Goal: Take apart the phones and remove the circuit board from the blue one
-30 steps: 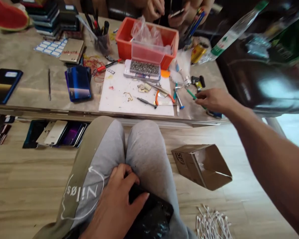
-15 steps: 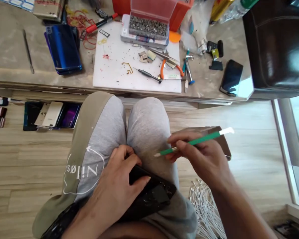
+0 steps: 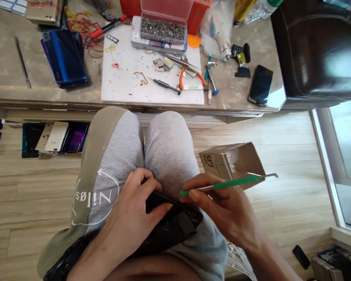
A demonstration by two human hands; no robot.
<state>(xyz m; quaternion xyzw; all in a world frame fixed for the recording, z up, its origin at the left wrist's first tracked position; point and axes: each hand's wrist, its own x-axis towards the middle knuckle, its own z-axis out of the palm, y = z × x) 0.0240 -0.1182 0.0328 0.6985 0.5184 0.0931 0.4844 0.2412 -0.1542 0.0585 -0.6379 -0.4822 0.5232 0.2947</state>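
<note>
On my lap, my left hand (image 3: 134, 207) grips a flat black phone (image 3: 183, 210), with the thumb stretched over its upper face and the fingers bent at its far edge. A glossy dark part shows near the phone's right end; its left portion is hidden beneath my hand. My right hand (image 3: 225, 210) pinches a slim green-handled pick (image 3: 236, 182) like a pencil. The pick's bent metal tip points right, and its blunt green end lies just above the phone's edge; whether they touch, I cannot tell. Black sheeting (image 3: 66, 253) lies under my left forearm.
Ahead, a white mat (image 3: 119, 88) on the counter (image 3: 76, 95) holds a screwdriver (image 3: 165, 85), orange-handled pliers (image 3: 193, 80) and an open box of screws (image 3: 163, 31). Blue phone backs (image 3: 66, 58) lie left; a dark phone (image 3: 260, 85) lies right. A cardboard box (image 3: 216, 164) stands on the floor.
My right hand has moved down and slightly left, bringing the pick closer to the phone. The pick has turned in the fingers, showing its bent tip. The view has shifted right.
</note>
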